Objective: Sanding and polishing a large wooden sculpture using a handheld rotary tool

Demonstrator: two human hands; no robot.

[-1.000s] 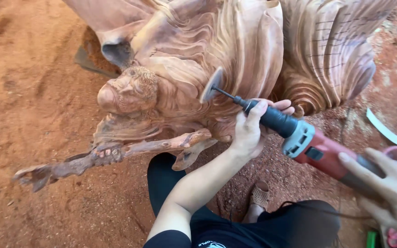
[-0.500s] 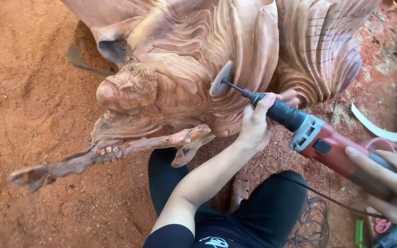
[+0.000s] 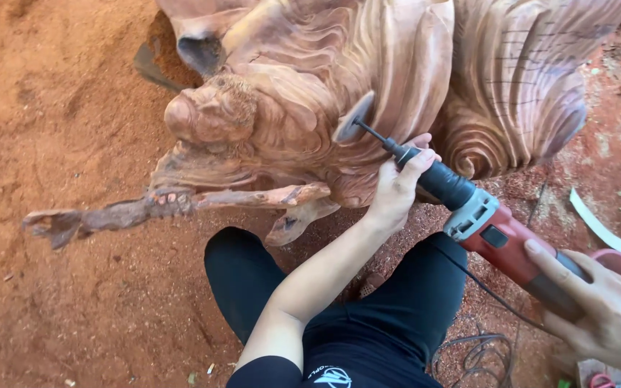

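A large reddish wood carving (image 3: 339, 93) with grooved, flowing ridges stands on the red sawdust ground. I hold a red and black rotary grinder (image 3: 483, 223) across the lower right. My left hand (image 3: 397, 183) grips its black neck near the shaft. My right hand (image 3: 598, 309) wraps the red rear body. The grey sanding disc (image 3: 353, 118) at the shaft's tip lies against the carving's ridged middle. A thin carved limb (image 3: 145, 212) sticks out to the left from the sculpture's base.
Red sawdust (image 3: 59, 129) covers the ground to the left. My legs in black trousers (image 3: 368, 323) are bent under the tool. A dark cable (image 3: 483, 352) coils at the lower right. A white strip (image 3: 605, 230) and a pink object (image 3: 616, 262) lie at the right edge.
The view has shifted slightly and the disc has slid a little along the carving's ridges. Both hands keep the same grip on the grinder.
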